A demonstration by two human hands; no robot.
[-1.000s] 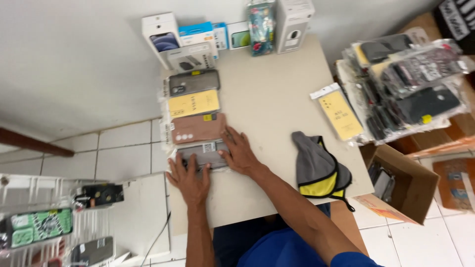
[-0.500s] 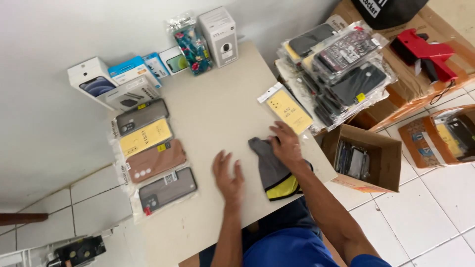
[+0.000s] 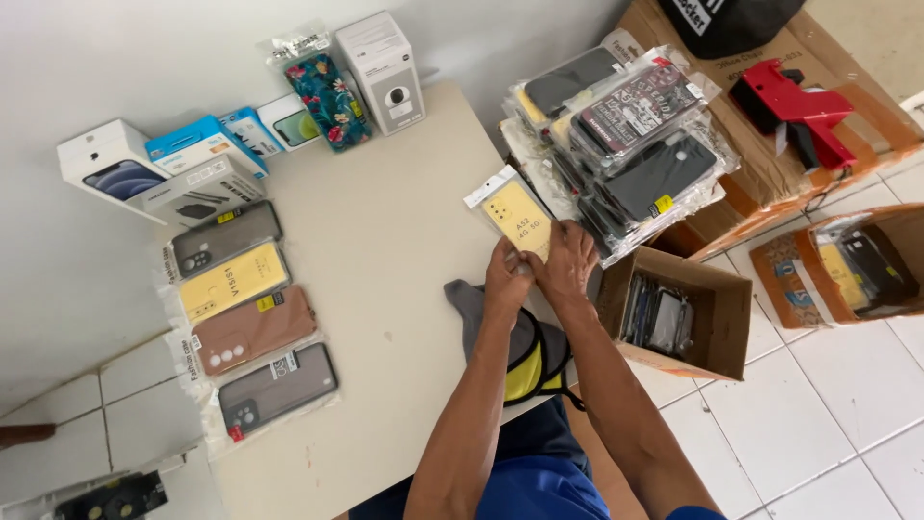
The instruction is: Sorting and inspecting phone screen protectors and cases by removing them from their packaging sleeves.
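Both hands meet at the right side of the beige table [image 3: 385, 250]. My left hand [image 3: 507, 276] and my right hand [image 3: 566, 262] pinch the near end of a yellow phone case in a clear packet [image 3: 512, 214], which lies flat on the table. Just below the hands lies a grey and yellow cloth pouch [image 3: 525, 351]. Along the table's left edge runs a column of several packaged cases: grey [image 3: 225, 237], yellow [image 3: 234, 281], brown [image 3: 252, 329] and dark grey [image 3: 277, 388].
Phone boxes [image 3: 159, 178], a floral case [image 3: 327, 87] and a white box [image 3: 385, 72] line the table's far edge. A heap of packaged cases [image 3: 626, 135] lies to the right. Open cardboard boxes [image 3: 679, 313] [image 3: 857, 260] stand on the tiled floor, with a red tool [image 3: 789, 106] on cartons.
My hands have left the dark grey case at the left and travelled right, past the grey pouch, onto the yellow packet. The camera view has swung right too.
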